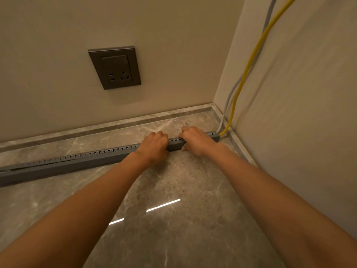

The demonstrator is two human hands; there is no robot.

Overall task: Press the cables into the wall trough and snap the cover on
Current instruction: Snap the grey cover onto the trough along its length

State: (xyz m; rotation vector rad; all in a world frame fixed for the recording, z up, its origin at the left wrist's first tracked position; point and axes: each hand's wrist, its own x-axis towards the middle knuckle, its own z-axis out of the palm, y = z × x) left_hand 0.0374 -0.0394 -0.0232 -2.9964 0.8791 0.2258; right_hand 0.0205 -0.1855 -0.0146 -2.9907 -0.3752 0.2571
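Note:
A long grey slotted cable trough (92,157) lies on the marble floor, running from the lower left to the corner at right. Its cover sits on top; at the far left a thin gap shows between cover and trough. A yellow cable (249,62) and a grey cable (230,93) come down the right wall and enter the trough's right end. My left hand (154,147) grips the trough with fingers curled over its top. My right hand (193,141) grips it just to the right, fingers over the top and thumb on the near side.
A dark grey wall socket (115,67) is set in the back wall above the trough. A marble skirting (116,125) runs along both walls. The corner lies close to the trough's right end. Glossy marble floor (173,219) spreads in front.

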